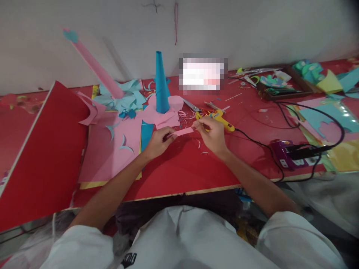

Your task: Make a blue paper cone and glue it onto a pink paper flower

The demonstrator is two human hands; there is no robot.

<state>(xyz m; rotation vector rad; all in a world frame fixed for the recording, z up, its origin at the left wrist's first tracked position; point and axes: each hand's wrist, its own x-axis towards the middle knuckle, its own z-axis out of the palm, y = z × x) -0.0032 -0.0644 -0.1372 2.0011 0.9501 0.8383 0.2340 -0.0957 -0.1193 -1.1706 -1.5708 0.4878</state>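
Observation:
My left hand [158, 141] and my right hand [212, 133] pinch the two ends of a small pink paper strip [183, 131] just above the red table [190, 168]. Both hands have their fingers closed on it. A yellow glue gun [224, 120] lies right behind my right hand. An upright blue paper cone [162, 86] stands on pink paper scraps behind the strip. Pink paper sheets [109, 153] lie to the left of my left hand.
A tilted pink tube [95, 65] leans over blue paper scraps at the back left. Scissors [192, 105] lie near the cone. A red board [42, 153] rests at the left. A purple power strip [291, 154] with black cables and coloured paper pieces [325, 119] fill the right.

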